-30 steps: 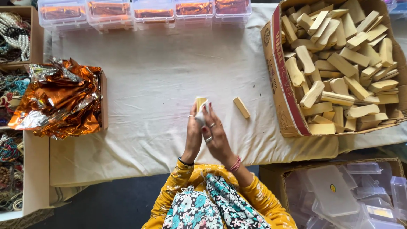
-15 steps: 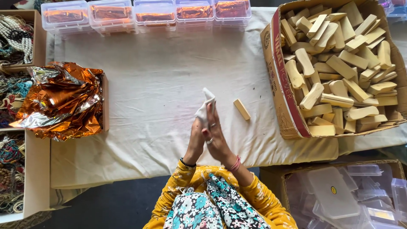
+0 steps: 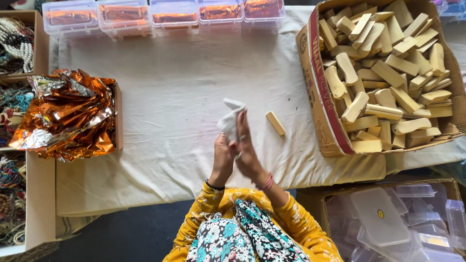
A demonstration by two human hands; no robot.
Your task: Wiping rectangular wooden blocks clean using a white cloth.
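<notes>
Both hands meet above the cloth-covered counter [image 3: 170,121], the left hand [image 3: 222,157] and right hand [image 3: 247,150] pressed together, their grip closed on a small crumpled white paper wrap [image 3: 230,119] that looks light, soft and easily torn, best pinched at its loose top. One pale wooden block [image 3: 275,122] lies just right of it. Further right stands a brown cardboard box with a red stripe [image 3: 320,97], heaped with blocks. Orange foil sheets [image 3: 68,114] fill a box at left; clear plastic boxes [image 3: 160,12] line the far edge.
</notes>
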